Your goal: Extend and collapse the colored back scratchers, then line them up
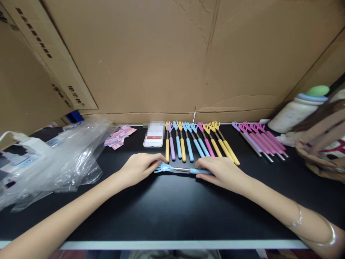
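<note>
A light blue back scratcher (182, 169) lies crosswise near the middle of the black table, its claw end to the left. My right hand (219, 172) is closed around its blue handle. At the other end, my left hand (142, 167) has thumb and fingers pinched on the claw head. Beyond my hands stretches a row of back scratchers with yellow, purple, blue and pink handles; a yellow one (183, 149) and a purple one (172, 147) are among them. Farther right rests a group of pink and purple back scratchers (260, 142) with bare metal ends.
Clear plastic bags (67, 158) cover the left side, beside a white power strip (24, 162). Small pink and purple cards (120, 136) lie near a white phone (153, 138). A white bottle (292, 113) and a brown bag (318, 154) stand right. Cardboard (161, 57) walls the back.
</note>
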Tool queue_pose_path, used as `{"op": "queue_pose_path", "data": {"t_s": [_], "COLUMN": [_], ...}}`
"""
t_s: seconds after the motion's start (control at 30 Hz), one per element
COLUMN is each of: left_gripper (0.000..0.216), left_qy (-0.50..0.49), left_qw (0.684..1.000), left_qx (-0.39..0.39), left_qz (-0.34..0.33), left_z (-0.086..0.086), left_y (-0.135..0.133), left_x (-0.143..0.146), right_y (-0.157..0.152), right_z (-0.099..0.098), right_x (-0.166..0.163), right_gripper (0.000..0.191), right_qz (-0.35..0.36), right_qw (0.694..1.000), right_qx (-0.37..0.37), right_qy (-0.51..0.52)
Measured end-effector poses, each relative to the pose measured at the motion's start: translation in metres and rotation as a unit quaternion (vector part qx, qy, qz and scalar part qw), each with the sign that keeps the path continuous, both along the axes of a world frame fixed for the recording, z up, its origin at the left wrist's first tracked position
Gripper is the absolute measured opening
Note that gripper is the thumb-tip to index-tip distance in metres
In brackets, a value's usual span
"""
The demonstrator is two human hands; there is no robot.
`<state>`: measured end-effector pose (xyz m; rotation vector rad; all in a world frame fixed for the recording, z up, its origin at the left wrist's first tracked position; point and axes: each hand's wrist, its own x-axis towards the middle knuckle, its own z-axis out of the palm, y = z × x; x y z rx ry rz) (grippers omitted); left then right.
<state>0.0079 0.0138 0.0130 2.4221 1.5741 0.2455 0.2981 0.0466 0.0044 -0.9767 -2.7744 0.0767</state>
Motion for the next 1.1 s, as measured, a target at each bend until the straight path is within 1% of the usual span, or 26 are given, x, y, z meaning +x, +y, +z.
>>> {"op": "queue_pose_path", "data": {"t_s": [0.13, 0.3, 0.37, 0.5, 0.6, 0.77, 1.1], "left_gripper": [0.03, 0.027, 0.027, 0.028, 0.029, 0.027, 0.029], "left_qy": [0.009, 0.017, 0.028, 0.07, 0.094, 0.101, 0.126], "left_qw": [0.999, 0.999, 0.999, 0.997, 0.994, 0.991, 0.989], "left_qx": [-0.034, -0.045, -0.033, 0.023, 0.047, 0.062, 0.067], "left_qz": [-0.001, 0.001, -0.004, -0.024, -0.042, -0.056, -0.047], "left_z": [0.0013, 0.0005, -0.0012, -0.004, -0.0045, -0.0038, -0.0035], "left_y": [0.0015, 0.002, 0.0024, 0.0026, 0.0024, 0.0028, 0.0014], "left_x": [0.0, -0.0014, -0.0019, -0.0015, -0.0009, -0.0011, -0.0002], "right_y": [0.0006, 0.0019, 0.0023, 0.0023, 0.0022, 0.002, 0.0008], "right_z": [0.0003, 0.0, 0.0002, 0.0017, 0.0029, 0.0033, 0.003], "right_x": [0.0011, 0.0012, 0.0012, 0.0021, 0.0032, 0.0036, 0.0036], "right_gripper": [0.012, 0.012, 0.012, 0.014, 0.015, 0.015, 0.017], "right_qz": [0.012, 0.02, 0.021, 0.027, 0.029, 0.03, 0.038], "right_qw": [1.0, 1.0, 1.0, 0.999, 0.999, 0.999, 0.999], "right_qx": [-0.015, -0.01, -0.002, 0.019, 0.028, 0.032, 0.03], "right_qy": [0.011, 0.011, 0.009, -0.001, -0.013, -0.022, -0.024]}}
